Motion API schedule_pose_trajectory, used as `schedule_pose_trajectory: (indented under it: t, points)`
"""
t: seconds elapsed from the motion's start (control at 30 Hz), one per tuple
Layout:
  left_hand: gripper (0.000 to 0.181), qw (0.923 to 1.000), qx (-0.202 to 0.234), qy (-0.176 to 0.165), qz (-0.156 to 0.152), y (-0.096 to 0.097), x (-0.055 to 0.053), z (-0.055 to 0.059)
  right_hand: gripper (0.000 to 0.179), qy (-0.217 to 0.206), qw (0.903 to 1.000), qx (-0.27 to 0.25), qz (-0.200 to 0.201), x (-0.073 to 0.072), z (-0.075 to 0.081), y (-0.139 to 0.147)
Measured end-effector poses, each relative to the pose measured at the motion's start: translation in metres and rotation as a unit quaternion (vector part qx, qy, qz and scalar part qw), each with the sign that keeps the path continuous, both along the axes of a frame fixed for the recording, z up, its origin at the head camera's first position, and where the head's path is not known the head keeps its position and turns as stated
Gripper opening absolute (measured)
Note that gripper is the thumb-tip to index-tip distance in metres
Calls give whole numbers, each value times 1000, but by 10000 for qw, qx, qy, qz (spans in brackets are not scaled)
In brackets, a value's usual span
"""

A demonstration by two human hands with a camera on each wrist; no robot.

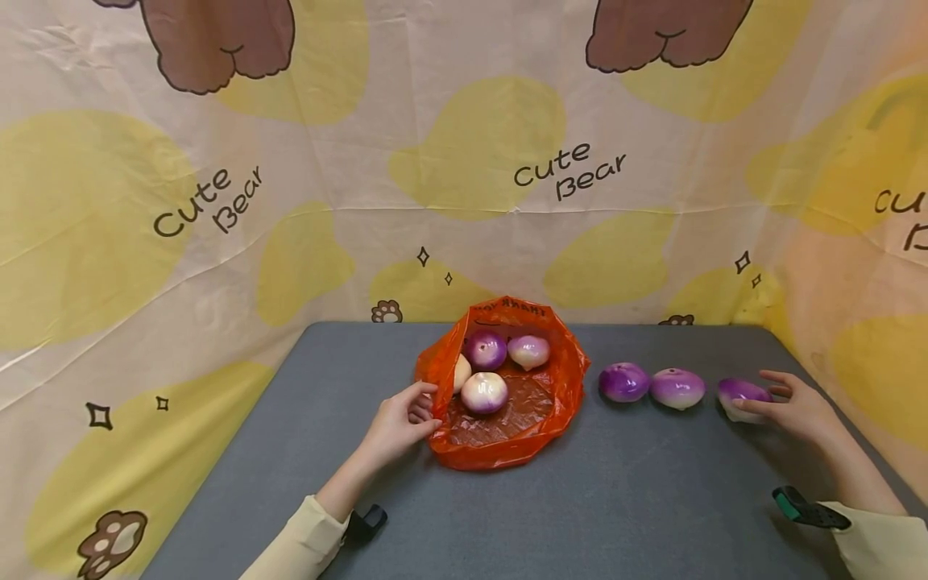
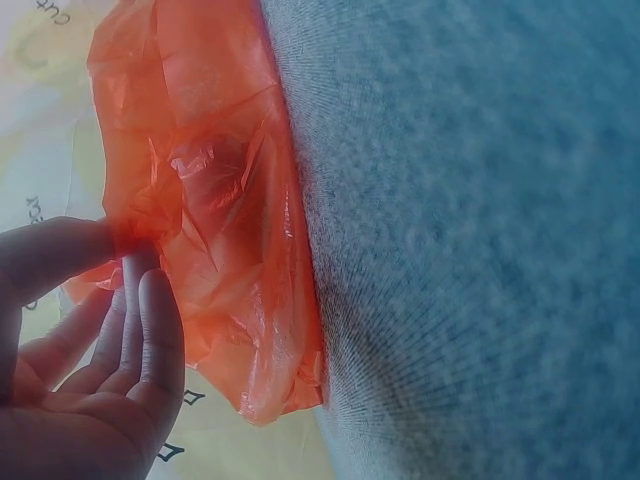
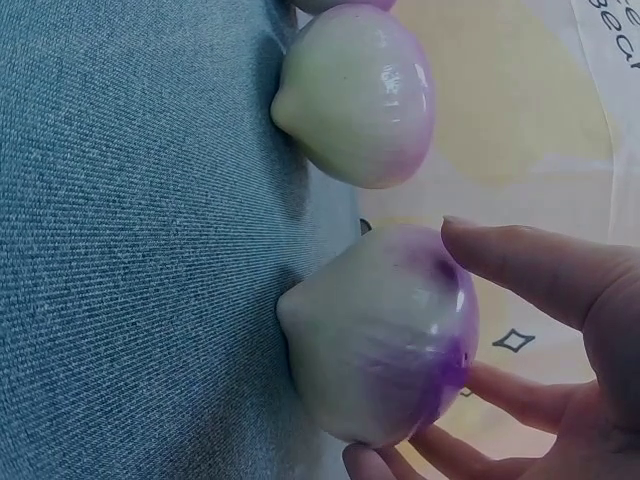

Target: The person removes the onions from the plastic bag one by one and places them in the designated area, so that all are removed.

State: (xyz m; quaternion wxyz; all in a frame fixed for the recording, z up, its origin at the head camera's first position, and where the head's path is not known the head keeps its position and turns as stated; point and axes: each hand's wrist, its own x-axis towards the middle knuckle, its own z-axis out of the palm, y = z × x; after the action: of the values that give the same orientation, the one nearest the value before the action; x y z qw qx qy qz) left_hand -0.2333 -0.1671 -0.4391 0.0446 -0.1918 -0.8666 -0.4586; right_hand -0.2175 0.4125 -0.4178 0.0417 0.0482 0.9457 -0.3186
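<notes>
A red-orange plastic bag (image 1: pixel 500 459) stands with its mouth wide and several purple-and-white turnips (image 1: pixel 484 393) inside. My left hand (image 1: pixel 401 416) pinches the left edge of the bag between thumb and fingers, as the left wrist view also shows. Off to the right, my right hand (image 1: pixel 801 407) has its thumb and fingers around a turnip (image 3: pixel 380 340) on the table, thumb on one side and fingertips on the other. Its pointed white end is at the table surface.
Between the bag and my right hand, a deep purple turnip (image 1: pixel 623 383) and a paler turnip (image 1: pixel 677 389) sit side by side. The grey table (image 1: pixel 580 515) ends against a printed cloth (image 1: pixel 464 161) at the back and sides.
</notes>
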Motion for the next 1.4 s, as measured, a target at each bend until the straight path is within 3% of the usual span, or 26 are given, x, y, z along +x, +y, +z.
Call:
schedule_pose_trajectory:
  t: [0.8,1.4]
  points:
    - [43,10000,-47,24,17,1,0,1,84,89,9999,13,147,-5,-5,-10]
    - [42,10000,52,71,-16,-1,-2,0,89,-115,9998,-143,65,3,-1,-4]
